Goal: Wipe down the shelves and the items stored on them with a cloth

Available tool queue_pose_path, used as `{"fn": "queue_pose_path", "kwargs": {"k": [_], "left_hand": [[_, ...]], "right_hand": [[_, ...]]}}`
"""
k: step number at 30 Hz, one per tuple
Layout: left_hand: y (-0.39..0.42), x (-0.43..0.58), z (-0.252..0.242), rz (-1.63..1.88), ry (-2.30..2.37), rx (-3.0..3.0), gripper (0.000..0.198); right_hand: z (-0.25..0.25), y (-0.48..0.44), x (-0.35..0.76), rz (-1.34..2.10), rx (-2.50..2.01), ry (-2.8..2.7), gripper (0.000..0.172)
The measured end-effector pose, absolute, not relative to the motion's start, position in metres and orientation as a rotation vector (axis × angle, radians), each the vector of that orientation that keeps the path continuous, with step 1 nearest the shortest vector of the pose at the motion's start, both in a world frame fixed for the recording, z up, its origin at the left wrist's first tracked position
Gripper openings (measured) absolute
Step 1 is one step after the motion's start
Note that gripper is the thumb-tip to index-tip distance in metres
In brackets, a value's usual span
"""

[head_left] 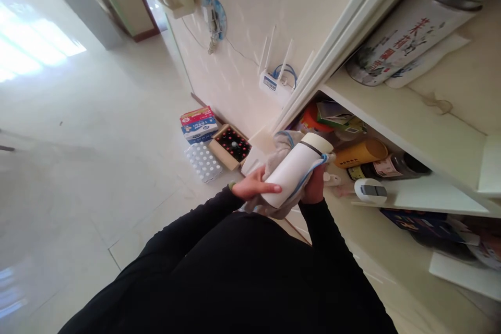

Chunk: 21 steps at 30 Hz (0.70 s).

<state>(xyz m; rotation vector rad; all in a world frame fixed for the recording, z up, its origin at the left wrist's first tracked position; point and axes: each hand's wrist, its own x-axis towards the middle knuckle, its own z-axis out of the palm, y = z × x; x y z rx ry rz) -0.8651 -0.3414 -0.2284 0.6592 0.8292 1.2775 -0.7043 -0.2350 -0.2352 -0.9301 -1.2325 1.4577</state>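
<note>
A white thermos bottle (293, 171) with a dark ring below its cream lid lies tilted in front of my body, lid toward the upper right. My left hand (253, 185) grips its lower end, thumb lying across the white side. From the right, my right hand (314, 187) holds a grey-beige cloth (280, 152) with blue edging against the bottle. This cloth passes behind and below the bottle and shows on both sides of it. Most fingers of my right hand are hidden by the cloth and bottle.
Open shelves (410, 109) on the right hold a large printed canister (407, 34), a yellow cylinder (362, 153) and jars. A white router (276, 86) is by the wall. On the floor stand a carton of dark bottles (225, 152), a wrapped pack (203, 162) and stacked boxes (199, 128).
</note>
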Motion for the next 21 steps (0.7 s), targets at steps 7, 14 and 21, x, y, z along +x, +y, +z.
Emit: {"fn": "queue_pose_path", "kwargs": {"k": [7,14,21], "left_hand": [[-0.354,-0.886,-0.243,1.490,0.971,0.634,0.110],[-0.365,-0.896,-0.242,1.401,1.032,0.781,0.108],[-0.368,-0.881,-0.249,1.367,0.955,0.764,0.092]], "right_hand": [[-0.231,-0.236,-0.698,1.495,-1.040,-1.372,0.044],[-0.189,-0.241,-0.704,1.785,-0.896,-1.189,0.048],[-0.200,-0.256,-0.731,1.858,-0.857,-1.081,0.065]]}}
